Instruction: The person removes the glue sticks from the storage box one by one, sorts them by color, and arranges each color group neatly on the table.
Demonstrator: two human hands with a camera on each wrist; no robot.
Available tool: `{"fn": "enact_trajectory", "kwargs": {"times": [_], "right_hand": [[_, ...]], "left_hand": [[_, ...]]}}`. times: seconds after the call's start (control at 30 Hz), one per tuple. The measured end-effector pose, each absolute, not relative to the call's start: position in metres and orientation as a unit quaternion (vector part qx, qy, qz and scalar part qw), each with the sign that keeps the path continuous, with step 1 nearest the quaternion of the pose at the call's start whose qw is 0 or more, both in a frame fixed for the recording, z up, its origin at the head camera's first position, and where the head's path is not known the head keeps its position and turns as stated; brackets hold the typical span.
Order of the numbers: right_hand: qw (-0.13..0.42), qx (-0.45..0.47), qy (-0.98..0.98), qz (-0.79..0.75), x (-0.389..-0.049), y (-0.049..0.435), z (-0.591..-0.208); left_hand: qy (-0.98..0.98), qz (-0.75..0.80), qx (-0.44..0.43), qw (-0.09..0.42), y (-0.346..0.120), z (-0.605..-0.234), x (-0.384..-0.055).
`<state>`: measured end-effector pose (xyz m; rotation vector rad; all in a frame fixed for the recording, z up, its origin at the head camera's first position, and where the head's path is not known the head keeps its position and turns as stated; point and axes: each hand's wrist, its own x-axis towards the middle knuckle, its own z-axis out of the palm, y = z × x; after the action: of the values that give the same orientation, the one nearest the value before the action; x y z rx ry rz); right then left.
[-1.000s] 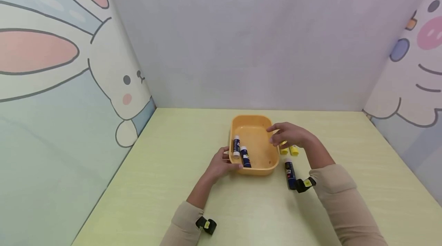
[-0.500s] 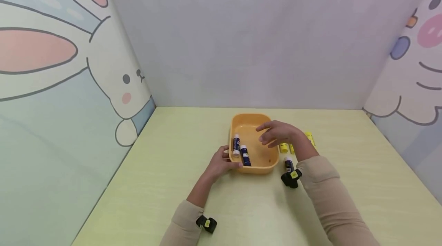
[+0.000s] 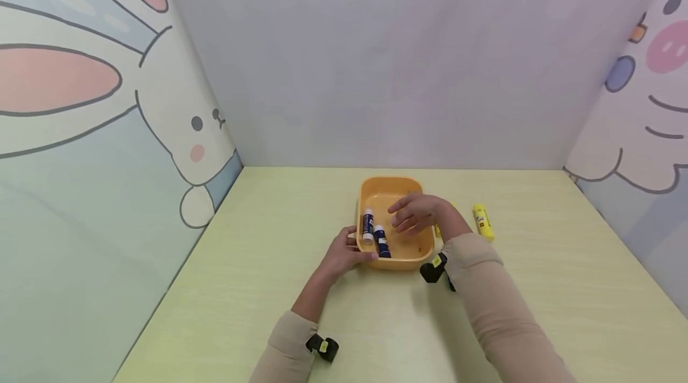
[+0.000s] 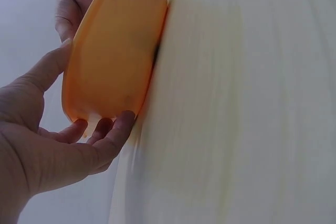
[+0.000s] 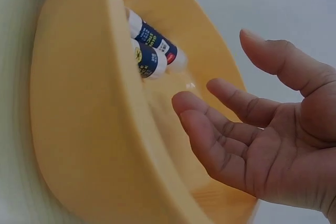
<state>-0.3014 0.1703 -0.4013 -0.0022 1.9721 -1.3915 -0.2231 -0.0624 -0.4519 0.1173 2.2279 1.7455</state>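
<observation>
An orange plastic bin [image 3: 398, 264] stands on the table, held at its near left corner by my left hand [image 3: 344, 256]. In the left wrist view the thumb lies at the bin's rim and the fingers [image 4: 113, 140] curl against its outer wall. Inside, along the left side, lie two blue glue sticks with white ends, one glue stick [image 3: 368, 226] farther back and another glue stick [image 3: 382, 242] nearer. My right hand [image 3: 416, 213] hovers over the bin's right half with relaxed, slightly bent fingers. Nothing is between its fingers in the right wrist view.
Right of the bin, a yellow glue stick [image 3: 483, 223] lies on the pale table [image 3: 564, 263]. Another yellow stick [image 3: 438, 230] is mostly hidden behind my right hand and wrist. A dark stick [image 3: 451, 283] shows partly under the right sleeve. Printed walls surround the table.
My right hand has moved left from the bin's right rim to over its inside, uncovering a yellow glue stick at the right. The left hand and the bin stay put.
</observation>
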Motion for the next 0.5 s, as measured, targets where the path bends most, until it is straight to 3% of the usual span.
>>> {"fn": "enact_trajectory", "kwargs": {"times": [0.5], "right_hand": [[0.394,0.044,0.762,-0.513,-0.304,0.157,-0.424]], "left_hand": [[0.766,0.620,0.040,0.164,-0.061,-0.453,-0.225]]}}
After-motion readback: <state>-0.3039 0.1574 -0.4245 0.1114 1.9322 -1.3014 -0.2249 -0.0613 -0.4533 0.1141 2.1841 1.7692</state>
